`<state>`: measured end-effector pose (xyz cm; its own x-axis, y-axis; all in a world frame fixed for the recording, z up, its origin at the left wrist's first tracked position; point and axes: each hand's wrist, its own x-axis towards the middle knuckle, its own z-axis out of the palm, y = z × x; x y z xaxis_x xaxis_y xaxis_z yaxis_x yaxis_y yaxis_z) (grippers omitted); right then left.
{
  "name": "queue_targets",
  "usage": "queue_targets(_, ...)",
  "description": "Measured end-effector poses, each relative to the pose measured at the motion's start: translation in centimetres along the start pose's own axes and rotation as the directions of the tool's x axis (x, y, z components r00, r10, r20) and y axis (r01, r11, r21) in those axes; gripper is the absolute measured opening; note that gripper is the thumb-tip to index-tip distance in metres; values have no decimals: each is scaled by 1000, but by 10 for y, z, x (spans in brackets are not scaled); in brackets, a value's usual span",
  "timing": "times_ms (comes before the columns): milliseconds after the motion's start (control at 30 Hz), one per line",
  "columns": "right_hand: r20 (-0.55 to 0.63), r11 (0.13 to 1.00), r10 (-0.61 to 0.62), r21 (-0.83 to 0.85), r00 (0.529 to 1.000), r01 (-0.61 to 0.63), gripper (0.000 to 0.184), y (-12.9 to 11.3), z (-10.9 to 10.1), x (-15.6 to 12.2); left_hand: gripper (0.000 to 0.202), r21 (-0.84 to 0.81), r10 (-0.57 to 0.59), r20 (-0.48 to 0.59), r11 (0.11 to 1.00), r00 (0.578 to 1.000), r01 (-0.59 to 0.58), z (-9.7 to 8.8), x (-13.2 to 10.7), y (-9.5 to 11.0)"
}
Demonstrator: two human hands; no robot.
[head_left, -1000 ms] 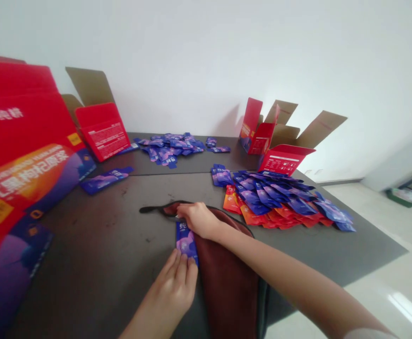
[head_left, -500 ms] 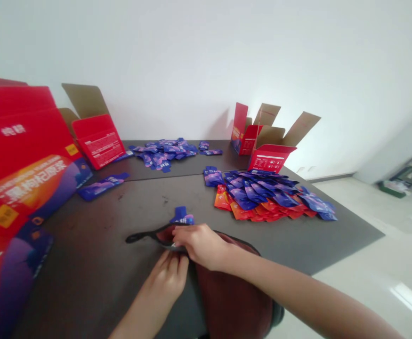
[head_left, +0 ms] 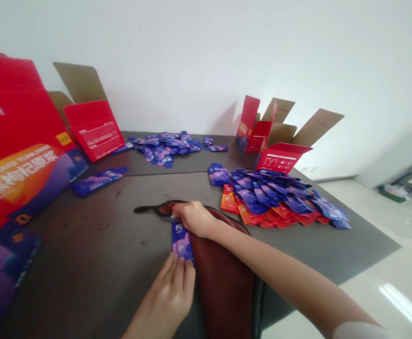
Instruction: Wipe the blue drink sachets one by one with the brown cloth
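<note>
A purple drink pouch (head_left: 181, 242) lies beside the left edge of a brown bag (head_left: 223, 282) with black trim. My left hand (head_left: 172, 287) has its fingers pressed together on the pouch's lower end. At the bag's trimmed upper edge, near the top of the pouch, my right hand (head_left: 193, 219) is closed. Its fingertips are partly hidden, and a small pale bit shows beside them. A black strap end sticks out leftward from the bag's edge.
Purple pouches (head_left: 265, 188) overlap orange-red pouches (head_left: 279, 215) on the right. Another purple heap (head_left: 166, 147) lies at the back, with a single pouch (head_left: 98, 181) at left. Open red cartons stand at left (head_left: 94, 129) and right (head_left: 279, 157) on the grey table (head_left: 103, 235).
The purple pouch, earlier mostly hidden behind the bag's edge, now shows at its left side. My left hand has moved down, away from my right. The bag's edge has shifted up in view.
</note>
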<state>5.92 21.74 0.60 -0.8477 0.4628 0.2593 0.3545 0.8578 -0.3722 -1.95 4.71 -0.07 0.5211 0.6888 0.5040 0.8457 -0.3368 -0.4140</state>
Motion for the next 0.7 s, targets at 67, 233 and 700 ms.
queue_targets(67, -73, 999, 47, -5, 996, -48, 15, -1, -10, 2, 45, -44, -28, -9, 999, 1000, 28, 0, -1, -2)
queue_targets(233, -362, 999, 47, 29, 931, -39, 22, -36, -51, -66, 45, -23, -57, -55, 998, 997, 55, -3, -10, -22)
queue_targets(700, -584, 991, -128, -111, 801, 77, 25, -49, -47, -204, 32, 40, -358, 180, 933, 916, 357, 40, 168, -95)
